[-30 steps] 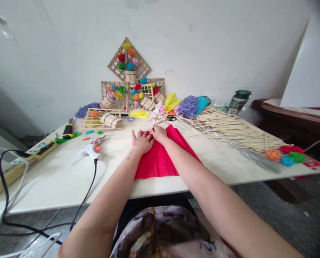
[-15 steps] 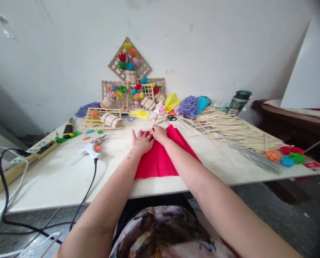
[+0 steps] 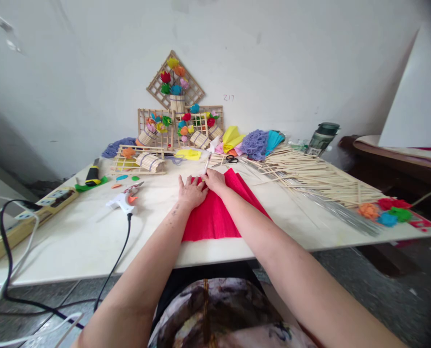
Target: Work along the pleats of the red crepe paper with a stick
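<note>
A sheet of red crepe paper (image 3: 213, 220) lies on the white table in front of me, partly under both forearms. My left hand (image 3: 193, 192) rests flat with its fingers spread over the paper's upper left part. Just to its right, my right hand (image 3: 214, 181) is closed around a slim white pen (image 3: 207, 165), which points up and away from me. The pen's lower tip is hidden by the fingers, close to the paper's far edge.
A white glue gun (image 3: 123, 202), a yellow-black cutter (image 3: 92, 175) and a power strip (image 3: 52, 203) are at left. Stick lattices with paper flowers (image 3: 155, 130) stand behind. Black scissors (image 3: 231, 159), wooden sticks (image 3: 317, 176), wires (image 3: 335, 212) and a dark bottle (image 3: 323, 138) lie beyond and right.
</note>
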Motion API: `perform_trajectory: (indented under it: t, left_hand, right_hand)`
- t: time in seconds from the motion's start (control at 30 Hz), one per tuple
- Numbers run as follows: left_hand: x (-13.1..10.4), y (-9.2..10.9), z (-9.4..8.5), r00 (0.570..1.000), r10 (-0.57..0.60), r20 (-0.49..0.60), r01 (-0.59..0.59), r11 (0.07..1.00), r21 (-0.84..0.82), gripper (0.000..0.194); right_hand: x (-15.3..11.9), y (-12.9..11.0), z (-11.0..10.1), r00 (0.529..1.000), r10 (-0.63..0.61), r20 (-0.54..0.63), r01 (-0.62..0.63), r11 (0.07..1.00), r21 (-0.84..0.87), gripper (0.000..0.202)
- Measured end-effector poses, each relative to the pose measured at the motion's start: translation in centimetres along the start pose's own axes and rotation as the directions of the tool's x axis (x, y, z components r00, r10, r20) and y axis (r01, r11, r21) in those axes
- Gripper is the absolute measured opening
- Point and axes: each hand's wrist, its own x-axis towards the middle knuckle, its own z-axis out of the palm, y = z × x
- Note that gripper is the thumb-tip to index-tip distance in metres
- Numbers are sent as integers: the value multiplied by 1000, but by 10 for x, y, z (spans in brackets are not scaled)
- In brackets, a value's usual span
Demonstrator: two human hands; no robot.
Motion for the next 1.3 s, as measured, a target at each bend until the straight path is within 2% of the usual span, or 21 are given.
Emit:
perform_trajectory:
  t: [0.37,0.87,1.13,1.3]
  left_hand:
    - [1,1,-2,1000,-8,25,8,1000,4,52]
    - [0,1,0,1000,2,-6,-2,1000,5,52]
    - [0,-1,1,1000,3,-1,-3,1000,-3,52]
    - [0,-1,1,1000,-3,10,3,1000,-12,51]
  right_hand:
    - [-1,-2,0,1000,-14,-24,14,1000,-5,32]
    - [0,-1,1,999,-25,-38,23,999,-37,33]
    - [-1,2,-1,996,72,-46,-69,996,48,35]
    - [-1,2,-2,997,79,-28,-77,996,50,37]
